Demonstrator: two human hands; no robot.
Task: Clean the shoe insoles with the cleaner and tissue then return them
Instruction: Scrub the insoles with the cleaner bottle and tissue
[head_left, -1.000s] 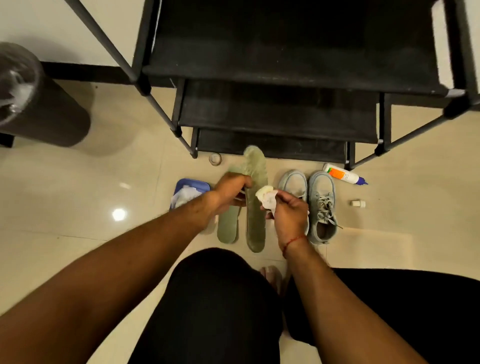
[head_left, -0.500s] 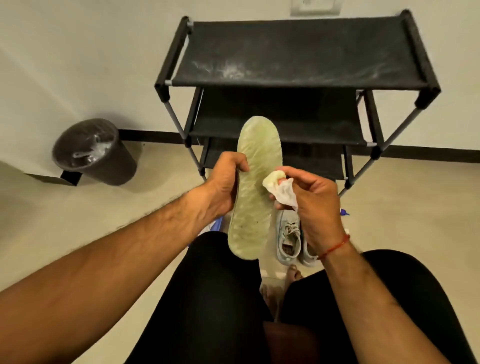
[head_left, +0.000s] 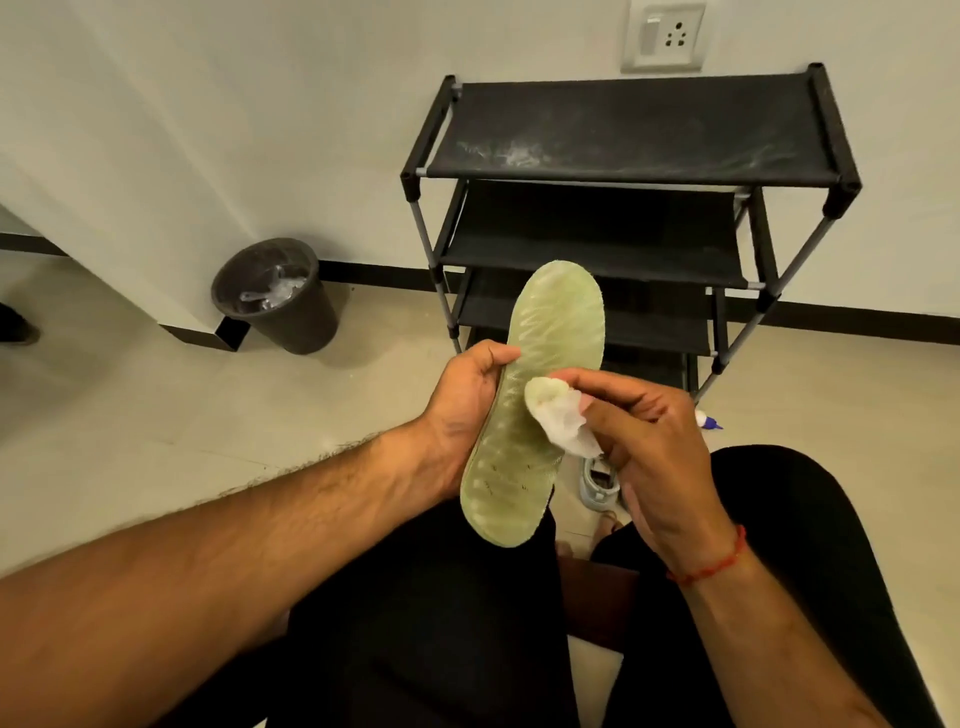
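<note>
Insole, pale green, ribbed, meets crumpled white tissue.

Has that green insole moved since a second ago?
Yes. The insole was down at floor level beside the shoe; now the left hand holds it lifted above the shoe, its tip in front of the rack.

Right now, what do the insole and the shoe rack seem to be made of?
The insole: likely foam or rubber, pale green and matte, with a moulded ribbed pattern. The shoe rack: shelves look like matte black fabric showing dusty smears; posts seem grey metal tubes with black plastic joints.
</note>
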